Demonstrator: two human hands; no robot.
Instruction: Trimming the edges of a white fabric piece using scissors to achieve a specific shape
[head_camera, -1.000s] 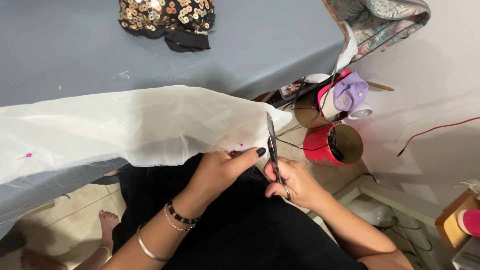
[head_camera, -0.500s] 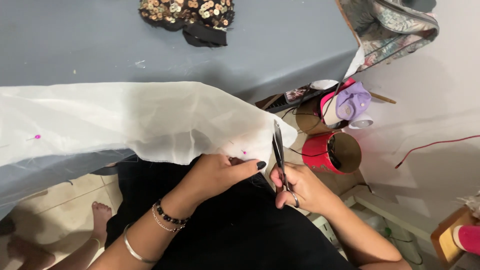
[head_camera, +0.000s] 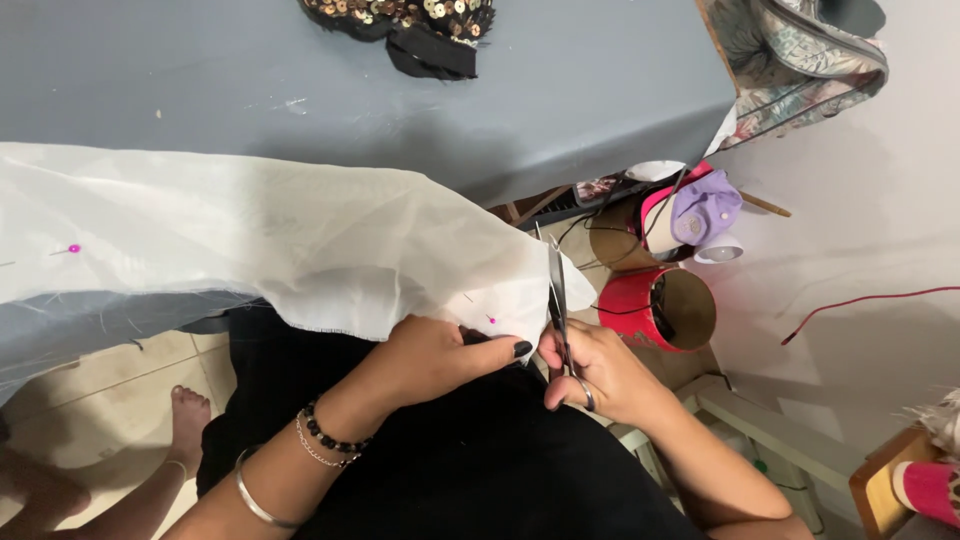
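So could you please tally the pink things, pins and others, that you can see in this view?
Pink-headed pins in the white fabric: 2
Red-pink tin can on its side: 1
Pink roll at lower right: 1
Total: 4

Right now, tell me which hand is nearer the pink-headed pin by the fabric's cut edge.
Left. The left hand pinches the white fabric right beside the pink-headed pin; the right hand holds the scissors just beyond it.

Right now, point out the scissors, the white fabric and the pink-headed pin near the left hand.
scissors (head_camera: 555, 285), head view, on the blades.
white fabric (head_camera: 300, 240), head view, mid-sheet.
pink-headed pin (head_camera: 491, 320), head view, on its pink head by the left hand (head_camera: 440, 355).
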